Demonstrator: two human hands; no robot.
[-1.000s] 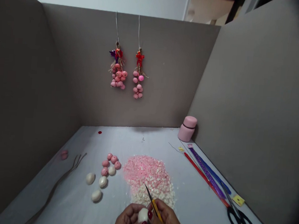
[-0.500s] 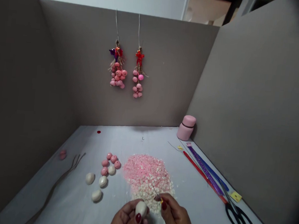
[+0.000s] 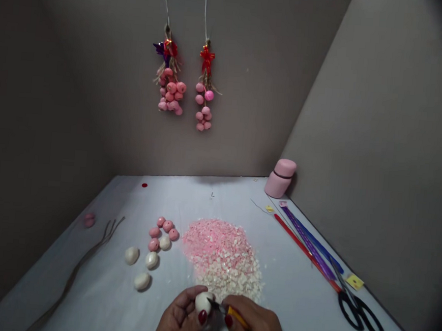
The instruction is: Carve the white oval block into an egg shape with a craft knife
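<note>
Grey partition walls enclose a pale tabletop (image 3: 126, 301) strewn with a heap of pink and white shavings (image 3: 223, 257), with loose pink and white beads (image 3: 153, 244) to its left. Left hand (image 3: 180, 320) pinches a white bead (image 3: 202, 302) between thumb and fingertips at the near edge; right hand (image 3: 259, 329) is closed around a yellow-handled blade (image 3: 228, 311), tip touching the bead. Bead judged light, smooth, easily carved, likely slippery: grip at its sides, clear of the blade.
</note>
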